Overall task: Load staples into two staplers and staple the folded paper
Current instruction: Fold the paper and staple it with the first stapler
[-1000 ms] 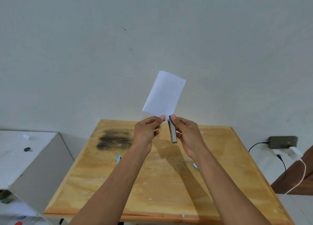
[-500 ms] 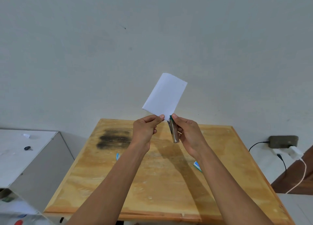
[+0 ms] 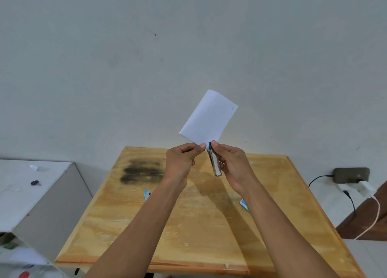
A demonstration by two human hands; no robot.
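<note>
White paper (image 3: 208, 118); silver stapler (image 3: 215, 162) with green tip. Tan wooden table (image 3: 188, 225) bearing a black smudge (image 3: 143, 169). Pale grey wall (image 3: 188, 47). White cabinet (image 3: 37, 194) with grey side. Dark power strip (image 3: 350, 175); white charger (image 3: 365, 187); black cable (image 3: 318, 178).

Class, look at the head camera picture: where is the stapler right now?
The stapler is in the right hand, raised above the wooden table near centre frame, its top end at the bottom corner of the folded paper.
</note>
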